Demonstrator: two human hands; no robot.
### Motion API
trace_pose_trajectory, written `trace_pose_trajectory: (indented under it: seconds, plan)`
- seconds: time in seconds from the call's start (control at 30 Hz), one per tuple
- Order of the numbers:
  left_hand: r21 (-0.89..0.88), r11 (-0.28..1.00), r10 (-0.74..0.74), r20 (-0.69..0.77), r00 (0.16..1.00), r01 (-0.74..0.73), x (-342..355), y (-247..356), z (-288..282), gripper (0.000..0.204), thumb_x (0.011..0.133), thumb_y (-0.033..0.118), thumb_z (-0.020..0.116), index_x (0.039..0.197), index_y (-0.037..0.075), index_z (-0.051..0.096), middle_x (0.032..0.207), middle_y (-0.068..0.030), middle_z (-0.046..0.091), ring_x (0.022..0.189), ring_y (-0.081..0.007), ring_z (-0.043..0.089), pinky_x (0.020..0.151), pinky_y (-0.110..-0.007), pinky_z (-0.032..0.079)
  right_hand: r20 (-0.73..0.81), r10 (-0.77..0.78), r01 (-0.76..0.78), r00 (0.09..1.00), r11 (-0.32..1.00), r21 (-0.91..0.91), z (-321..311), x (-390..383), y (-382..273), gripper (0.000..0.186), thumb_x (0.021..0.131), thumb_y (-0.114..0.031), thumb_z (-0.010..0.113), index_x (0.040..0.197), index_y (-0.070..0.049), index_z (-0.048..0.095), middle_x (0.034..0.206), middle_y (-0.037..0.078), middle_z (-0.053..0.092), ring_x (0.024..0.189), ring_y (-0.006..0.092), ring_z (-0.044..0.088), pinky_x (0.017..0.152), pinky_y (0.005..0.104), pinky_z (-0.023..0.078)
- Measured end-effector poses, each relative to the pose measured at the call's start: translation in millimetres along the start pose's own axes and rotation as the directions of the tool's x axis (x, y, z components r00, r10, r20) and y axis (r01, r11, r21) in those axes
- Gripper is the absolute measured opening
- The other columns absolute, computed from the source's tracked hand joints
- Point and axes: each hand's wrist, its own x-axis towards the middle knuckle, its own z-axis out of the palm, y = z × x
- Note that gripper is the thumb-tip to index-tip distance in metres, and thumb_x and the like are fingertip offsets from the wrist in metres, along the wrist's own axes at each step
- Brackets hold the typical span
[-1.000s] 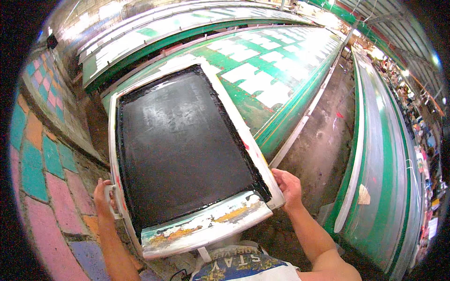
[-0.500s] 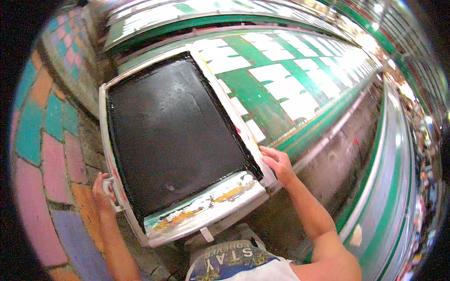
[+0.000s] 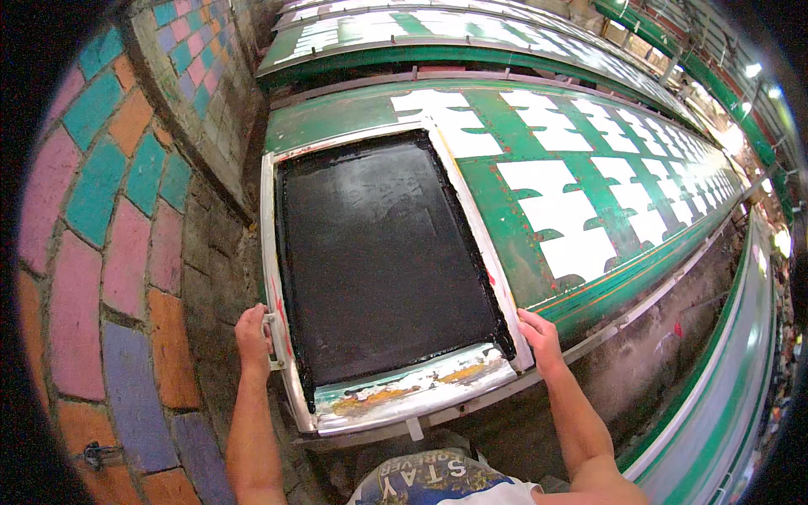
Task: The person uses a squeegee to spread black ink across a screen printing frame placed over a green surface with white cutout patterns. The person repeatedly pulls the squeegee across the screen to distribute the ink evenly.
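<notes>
Evidently, both hands are on the white frame [image 3: 271, 227]. The left hand [image 3: 252, 338] is curled around the pale handle [image 3: 274, 341] on the frame's left side, its forearm coming almost straight up from below; the wall is near on that side, so room there looks tight. The right hand [image 3: 539, 338] grasps the opposite edge near the lower corner, elbow bent outward — the undersides of its fingers are hidden.

The frame lies over the near end of the green table [image 3: 324, 120]; whether its underside touches the tabletop cannot be told. Within its rim is the black panel [image 3: 387, 269], shiny toward the far end, with a thick, ragged dark border. Across the near end runs the paint-smeared ledge [image 3: 412, 383], streaked ochre and teal, just in front of the person's shirt [image 3: 438, 480].

To the right of the frame, 2 rows of white pieces [image 3: 572, 231] with notched outlines stretch away along the table, the nearest just beside the frame. Past the table's right edge, a bare walkway [image 3: 640, 362] offers open room before the neighbouring table [image 3: 715, 370]. To the left rises the painted block wall [image 3: 77, 332] — pink, teal, orange and purple.
</notes>
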Motion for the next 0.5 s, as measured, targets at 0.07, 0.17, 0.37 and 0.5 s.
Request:
trace_pose_trajectory:
  seconds: [0.07, 0.17, 0.37, 0.5]
  plan:
    - [0.007, 1.000, 0.007, -0.001, 1.000, -0.007, -3.4, 2.9, -0.9, 0.031, 0.109, 0.040, 0.066, 0.100, 0.010, 0.070, 0.070, 0.0047, 0.052, 0.048, -0.0060, 0.043, 0.041, -0.027, 0.032, -0.028, -0.009, 0.008, 1.000, 1.000, -0.021, 2.0, -3.5, 1.3, 0.050, 0.101, -0.015, 0.073, 0.143, 0.010, 0.066, 0.136, 0.017, 0.075, 0.122, 0.0207, 0.070, 0.109, 0.0341, 0.052]
    - [-0.030, 1.000, -0.007, 0.033, 0.999, 0.008, -5.7, 4.6, -0.8, 0.031, 0.109, 0.040, 0.066, 0.102, 0.010, 0.070, 0.071, 0.0045, 0.052, 0.048, -0.0056, 0.042, 0.041, -0.027, 0.031, -0.031, 0.028, -0.026, 0.999, 0.998, 0.053, 3.7, -6.9, 1.1, 0.052, 0.101, -0.015, 0.072, 0.147, 0.009, 0.064, 0.138, 0.015, 0.073, 0.124, 0.0206, 0.068, 0.110, 0.0337, 0.051]
    - [-0.027, 0.999, 0.025, 0.047, 0.999, -0.023, -4.7, 8.0, -0.3, 0.031, 0.110, 0.039, 0.065, 0.106, 0.009, 0.070, 0.071, 0.0056, 0.051, 0.048, -0.0053, 0.042, 0.042, -0.026, 0.031, -0.044, 0.052, -0.050, 0.998, 0.998, 0.044, 4.9, -5.8, -6.1, 0.053, 0.100, -0.015, 0.073, 0.148, 0.007, 0.063, 0.138, 0.015, 0.073, 0.124, 0.0211, 0.068, 0.110, 0.0336, 0.051]
    - [-0.010, 1.000, 0.021, 0.030, 0.999, -0.021, -1.8, 13.8, 0.6, 0.028, 0.110, 0.036, 0.066, 0.108, 0.008, 0.070, 0.071, 0.0057, 0.051, 0.048, -0.0048, 0.042, 0.042, -0.025, 0.031, -0.071, 0.061, -0.060, 0.996, 0.998, 0.021, 6.4, -2.3, -12.0, 0.053, 0.100, -0.015, 0.073, 0.148, 0.007, 0.063, 0.135, 0.015, 0.074, 0.121, 0.0201, 0.069, 0.108, 0.0333, 0.052]
